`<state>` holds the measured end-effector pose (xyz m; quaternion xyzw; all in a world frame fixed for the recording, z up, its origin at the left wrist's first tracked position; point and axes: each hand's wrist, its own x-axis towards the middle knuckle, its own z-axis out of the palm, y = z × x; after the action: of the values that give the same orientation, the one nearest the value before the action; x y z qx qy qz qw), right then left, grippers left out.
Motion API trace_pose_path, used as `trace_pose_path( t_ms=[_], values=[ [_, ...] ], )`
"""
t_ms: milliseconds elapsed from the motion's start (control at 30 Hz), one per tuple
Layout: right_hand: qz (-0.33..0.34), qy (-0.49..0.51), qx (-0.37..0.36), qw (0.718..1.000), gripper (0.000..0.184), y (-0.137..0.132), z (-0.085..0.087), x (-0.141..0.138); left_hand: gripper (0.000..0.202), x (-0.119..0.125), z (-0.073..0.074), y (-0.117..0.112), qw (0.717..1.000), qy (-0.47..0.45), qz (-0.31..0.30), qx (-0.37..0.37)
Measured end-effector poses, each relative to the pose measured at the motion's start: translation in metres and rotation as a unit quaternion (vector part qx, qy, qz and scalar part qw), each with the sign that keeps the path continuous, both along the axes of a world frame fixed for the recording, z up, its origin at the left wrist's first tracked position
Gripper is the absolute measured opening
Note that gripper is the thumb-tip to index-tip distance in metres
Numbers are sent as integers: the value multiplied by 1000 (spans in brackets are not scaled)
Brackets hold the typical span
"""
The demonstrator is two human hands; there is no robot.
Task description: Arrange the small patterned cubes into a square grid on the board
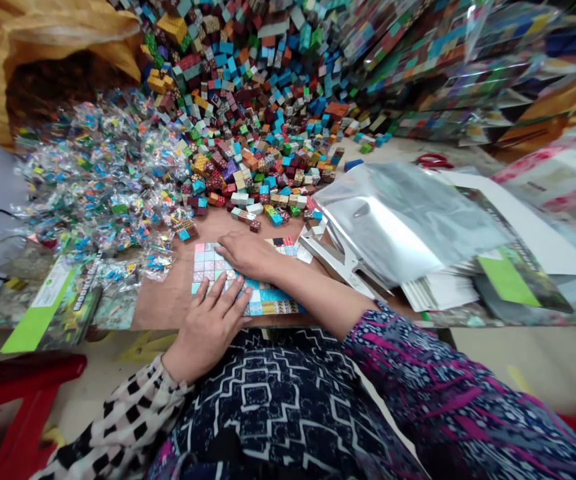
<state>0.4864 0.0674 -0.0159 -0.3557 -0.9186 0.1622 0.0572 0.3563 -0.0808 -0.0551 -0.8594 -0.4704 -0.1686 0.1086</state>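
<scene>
A flat sheet of small coloured cubes (207, 261), set out in rows, lies on the brown table (165, 300) just in front of me. My left hand (208, 327) rests palm down on its near edge with the fingers spread. My right hand (248, 255) lies flat across the far side of the sheet, fingers stretched toward the left. Neither hand holds anything. Much of the sheet is hidden under the two hands.
A big heap of loose coloured cubes (263, 100) fills the back. Small clear packets (103, 180) pile up at left. Silvery plastic bags (403, 213) and printed cards (508, 273) lie at right, with red scissors (433, 161) behind. A red stool (23, 393) stands low left.
</scene>
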Motion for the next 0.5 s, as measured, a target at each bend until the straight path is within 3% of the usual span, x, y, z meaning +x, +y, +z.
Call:
trace_pose_path(
  t_ms=[333, 500],
  values=[
    [18, -42, 2, 999, 41, -2, 8, -4, 52, -1, 0, 2, 999, -28, -11, 10],
    [-9, -29, 22, 999, 45, 13, 15, 19, 56, 4, 10, -2, 1000, -9, 4, -23]
  ],
)
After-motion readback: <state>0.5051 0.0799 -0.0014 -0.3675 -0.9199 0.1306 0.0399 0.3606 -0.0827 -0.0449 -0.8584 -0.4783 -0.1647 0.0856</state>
